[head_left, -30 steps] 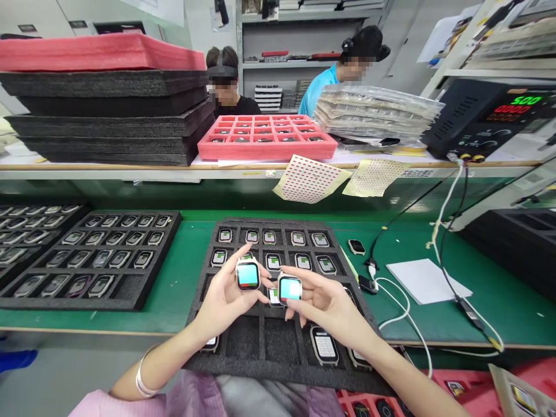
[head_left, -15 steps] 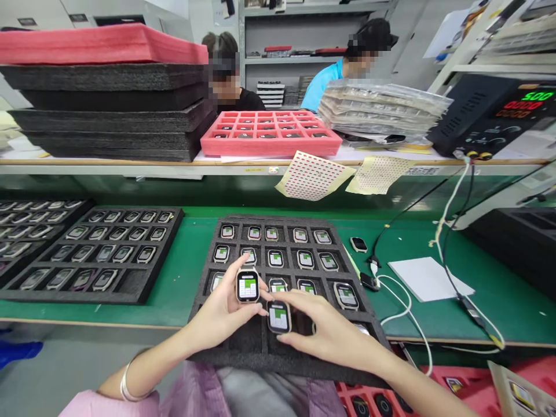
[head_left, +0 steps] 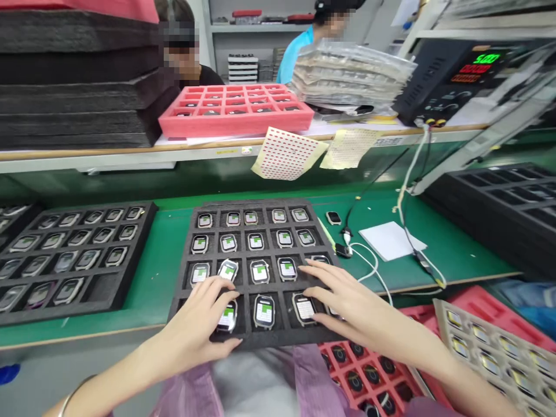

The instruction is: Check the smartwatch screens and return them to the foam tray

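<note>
Black foam tray [head_left: 278,289], near row: my left hand [head_left: 191,333] pinches a smartwatch [head_left: 227,317] half-seated in its pocket; my right hand [head_left: 347,301] rests open-fingered further right. Best pressed level, screen up, without forcing.

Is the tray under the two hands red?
No, the tray under the left hand and the right hand is black foam; the red tray sits on the shelf behind.
</note>
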Available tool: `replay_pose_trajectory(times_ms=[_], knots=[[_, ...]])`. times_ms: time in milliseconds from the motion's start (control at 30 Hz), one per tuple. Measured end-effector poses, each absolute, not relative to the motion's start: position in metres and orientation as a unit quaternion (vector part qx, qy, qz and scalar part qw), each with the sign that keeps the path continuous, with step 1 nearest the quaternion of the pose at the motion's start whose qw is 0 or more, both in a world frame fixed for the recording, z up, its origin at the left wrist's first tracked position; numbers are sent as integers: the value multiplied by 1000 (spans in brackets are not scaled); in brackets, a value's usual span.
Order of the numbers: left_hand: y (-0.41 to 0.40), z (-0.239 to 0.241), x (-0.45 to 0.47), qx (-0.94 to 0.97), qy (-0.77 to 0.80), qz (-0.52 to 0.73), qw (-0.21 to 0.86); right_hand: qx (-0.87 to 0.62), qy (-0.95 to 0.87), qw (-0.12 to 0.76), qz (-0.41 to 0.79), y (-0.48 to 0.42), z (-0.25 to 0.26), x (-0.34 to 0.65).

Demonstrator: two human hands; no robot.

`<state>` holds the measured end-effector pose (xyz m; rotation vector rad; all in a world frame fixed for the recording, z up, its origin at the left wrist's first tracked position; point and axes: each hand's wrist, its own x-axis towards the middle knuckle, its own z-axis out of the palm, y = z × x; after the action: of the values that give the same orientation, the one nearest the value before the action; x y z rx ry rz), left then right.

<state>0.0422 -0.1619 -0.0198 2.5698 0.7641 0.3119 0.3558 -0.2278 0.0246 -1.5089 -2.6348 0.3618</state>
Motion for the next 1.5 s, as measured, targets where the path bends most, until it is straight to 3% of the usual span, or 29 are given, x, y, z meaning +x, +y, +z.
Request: replay_pose_trajectory(times_ms=[267,533,867,1000,1167,1267,1500], knots=[[-166,6,123,971,163,104,142,-547,-833,-19,85,-251,20,391],[-172,-5,194,991,128,20,14,-502,-861,-42,76,-241,23,390],[-170,-3,210,993,82,-85,13,-467,-862,69,185,-238,10,409],[-155,3,191,979,110,-32,167,-451,-809,198,321,-239,11,428],[-136,15,167,812,173,86,550,-364,-629,450,518,-242,13,433],[-133,20,164,647,188,156,722,-307,-517,540,589,-236,11,414],[-133,17,161,508,226,246,794,-387,-456,572,561,-212,11,370]])
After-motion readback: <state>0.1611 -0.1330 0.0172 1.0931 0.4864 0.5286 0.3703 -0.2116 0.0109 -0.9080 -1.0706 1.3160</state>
